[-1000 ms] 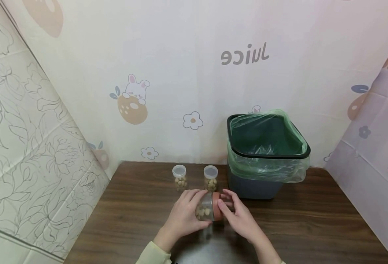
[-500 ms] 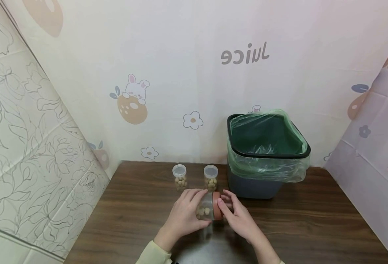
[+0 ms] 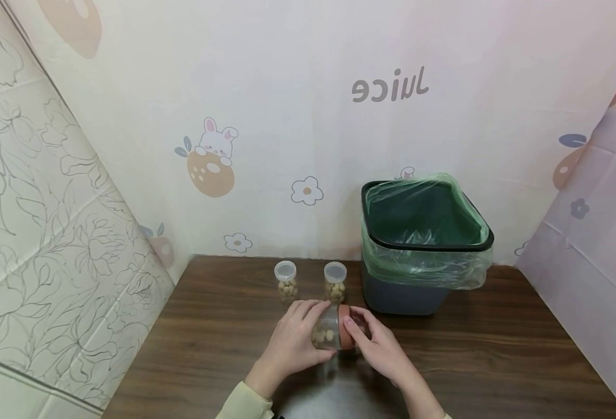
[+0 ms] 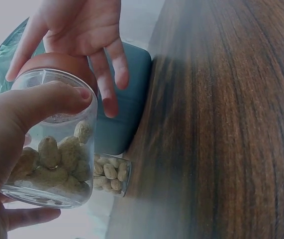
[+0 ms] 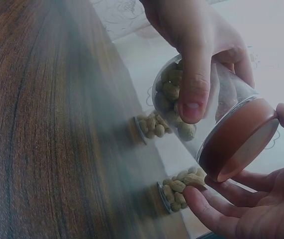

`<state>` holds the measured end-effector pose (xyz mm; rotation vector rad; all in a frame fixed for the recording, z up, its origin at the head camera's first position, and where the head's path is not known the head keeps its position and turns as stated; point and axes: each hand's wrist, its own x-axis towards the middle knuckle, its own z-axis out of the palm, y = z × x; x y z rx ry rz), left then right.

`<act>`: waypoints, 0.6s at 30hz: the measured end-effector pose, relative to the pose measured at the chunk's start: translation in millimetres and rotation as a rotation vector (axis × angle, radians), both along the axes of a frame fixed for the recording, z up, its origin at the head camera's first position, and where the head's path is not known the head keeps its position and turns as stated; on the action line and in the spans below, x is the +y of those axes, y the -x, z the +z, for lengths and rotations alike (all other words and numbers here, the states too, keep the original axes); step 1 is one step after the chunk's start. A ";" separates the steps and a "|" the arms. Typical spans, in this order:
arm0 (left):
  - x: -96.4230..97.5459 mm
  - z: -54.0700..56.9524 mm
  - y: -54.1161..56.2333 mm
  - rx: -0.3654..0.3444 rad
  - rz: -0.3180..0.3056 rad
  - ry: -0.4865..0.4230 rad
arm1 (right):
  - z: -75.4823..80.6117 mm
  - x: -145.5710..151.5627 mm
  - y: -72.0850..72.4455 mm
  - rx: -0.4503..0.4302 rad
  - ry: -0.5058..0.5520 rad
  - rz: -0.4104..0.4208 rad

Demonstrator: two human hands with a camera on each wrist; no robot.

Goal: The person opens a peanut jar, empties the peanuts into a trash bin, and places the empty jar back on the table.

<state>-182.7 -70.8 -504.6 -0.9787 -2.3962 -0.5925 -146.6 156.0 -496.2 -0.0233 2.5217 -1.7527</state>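
Note:
My left hand [image 3: 292, 340] grips a clear jar [image 3: 328, 323], tipped on its side above the table, with its orange-brown lid [image 3: 345, 337] facing right. Unshelled peanuts [image 4: 57, 157] lie inside, best seen in the left wrist view. The left thumb crosses the jar's wall below the lid. From the other side my right hand [image 3: 383, 352] holds the lid by its edge. In the right wrist view the thumb meets one side of the lid [image 5: 241, 142] and fingertips the opposite side. The lid sits on the jar's mouth.
Two smaller clear jars of peanuts with pale lids, a left one [image 3: 286, 282] and a right one [image 3: 335, 282], stand behind the hands. A dark bin [image 3: 404, 294] with a green liner bag [image 3: 428, 267] stands at the back right of the wooden table [image 3: 208, 326].
The right hand's fingers have shifted slightly in toward the lid and round its edge. The left hand and the jar have stayed nearly in place.

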 end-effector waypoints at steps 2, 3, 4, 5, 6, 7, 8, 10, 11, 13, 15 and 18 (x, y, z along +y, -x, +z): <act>0.1 -0.1 0.1 0.001 0.000 0.001 | -0.1 0.0 0.0 0.002 0.003 -0.001; 0.1 -0.2 0.2 0.001 0.000 0.000 | -0.2 0.0 0.1 0.002 0.004 -0.002; 0.1 -0.3 0.3 0.001 0.000 0.001 | -0.3 0.0 0.1 0.002 0.004 -0.002; 0.1 -0.4 0.4 0.001 -0.001 0.001 | -0.3 0.1 0.0 0.001 0.004 -0.002; 0.1 -0.5 0.4 0.001 -0.001 0.001 | -0.3 0.2 -0.1 -0.001 0.002 -0.001; 0.0 -0.6 0.4 0.002 -0.003 -0.001 | -0.4 0.2 0.0 0.000 -0.001 0.000; -0.1 -0.7 0.5 0.001 -0.004 -0.002 | -0.4 0.2 0.1 0.002 -0.004 0.001; -0.3 -1.0 0.5 0.002 -0.005 -0.004 | -0.3 0.2 0.0 0.000 -0.012 0.000; -0.3 -1.1 0.6 0.002 -0.004 -0.004 | -0.1 0.2 -0.2 -0.001 -0.014 0.000; -0.4 -1.3 0.7 0.002 -0.004 -0.005 | 0.3 0.1 -0.3 -0.005 -0.015 -0.002; -0.3 -1.4 1.0 0.001 -0.003 -0.005 | 0.9 -0.1 -0.1 -0.009 -0.012 -0.003; -0.3 -1.6 1.1 -0.001 -0.004 -0.005 | 1.7 -0.3 -0.4 -0.015 -0.001 -0.004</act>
